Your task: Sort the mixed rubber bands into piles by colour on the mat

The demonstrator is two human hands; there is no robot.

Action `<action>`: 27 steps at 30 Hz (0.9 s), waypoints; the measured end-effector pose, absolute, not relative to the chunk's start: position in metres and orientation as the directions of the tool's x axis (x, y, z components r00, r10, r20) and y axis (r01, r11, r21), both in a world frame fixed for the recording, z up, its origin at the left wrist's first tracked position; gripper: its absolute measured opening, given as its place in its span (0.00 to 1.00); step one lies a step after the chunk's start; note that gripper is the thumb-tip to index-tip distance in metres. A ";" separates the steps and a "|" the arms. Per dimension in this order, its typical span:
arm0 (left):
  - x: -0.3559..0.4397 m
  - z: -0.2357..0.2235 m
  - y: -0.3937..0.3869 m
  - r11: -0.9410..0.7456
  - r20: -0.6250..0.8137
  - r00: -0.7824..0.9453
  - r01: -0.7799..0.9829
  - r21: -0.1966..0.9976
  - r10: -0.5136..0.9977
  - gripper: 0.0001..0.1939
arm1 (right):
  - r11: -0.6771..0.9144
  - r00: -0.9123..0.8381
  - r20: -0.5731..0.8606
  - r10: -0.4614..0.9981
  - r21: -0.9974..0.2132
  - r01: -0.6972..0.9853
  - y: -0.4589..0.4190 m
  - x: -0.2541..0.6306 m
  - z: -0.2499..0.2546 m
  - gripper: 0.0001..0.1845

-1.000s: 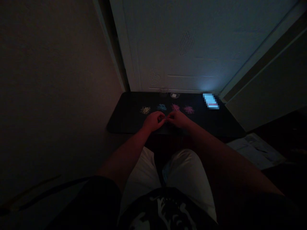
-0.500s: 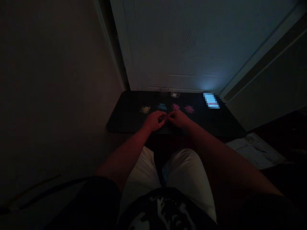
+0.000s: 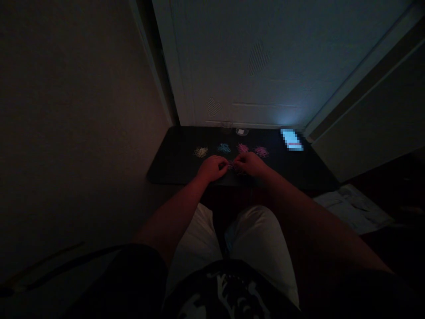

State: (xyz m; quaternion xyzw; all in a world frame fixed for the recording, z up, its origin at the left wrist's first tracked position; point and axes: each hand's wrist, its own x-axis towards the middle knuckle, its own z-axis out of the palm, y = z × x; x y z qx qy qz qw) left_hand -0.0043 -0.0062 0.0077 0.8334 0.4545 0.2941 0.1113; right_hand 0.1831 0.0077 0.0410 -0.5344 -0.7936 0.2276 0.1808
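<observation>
My left hand (image 3: 213, 168) hovers at the near middle of a black tabletop, thumb and fingertips pinched together. Close by on its right, my right hand (image 3: 250, 164) also has its fingertips drawn into a pinch. Between and under them lies a dim heap of thin purplish pieces (image 3: 238, 169), partly hidden by the right hand. What either pinch holds is too small and dark to make out. Just beyond the hands sit small piles of thin stick-like pieces: cream (image 3: 201, 152), blue (image 3: 224, 148), pink (image 3: 242, 148) and magenta (image 3: 261, 151).
At the table's (image 3: 172, 155) back edge stand a clear round container (image 3: 227, 127) and a round clear lid (image 3: 242, 131) with a white label. A lit phone (image 3: 291, 139) lies at the back right. Behind is a white door (image 3: 212, 53); papers (image 3: 357, 208) lie low at right.
My right hand has shifted slightly right, away from the left, opening a small gap. More of the purplish heap shows beneath it. My left hand stays nearly in place.
</observation>
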 end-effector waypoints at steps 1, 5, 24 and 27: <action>-0.004 0.008 -0.007 -0.569 0.392 0.421 0.691 0.446 0.818 0.10 | 0.322 -0.359 0.047 0.932 -0.559 0.764 0.007 0.184 0.042 0.08; -0.005 0.010 -0.009 -0.596 0.429 0.424 0.665 0.450 0.797 0.13 | 0.313 -0.348 0.053 0.936 -0.577 0.755 0.007 0.181 0.042 0.08; -0.006 0.004 -0.005 -0.608 0.518 0.357 0.639 0.472 0.777 0.08 | 0.021 -0.180 -0.023 0.983 -0.971 0.240 0.006 0.182 0.026 0.13; -0.006 0.004 -0.006 -0.612 0.517 0.362 0.633 0.474 0.775 0.06 | 0.003 -0.199 -0.028 0.980 -0.988 0.156 0.005 0.181 0.023 0.13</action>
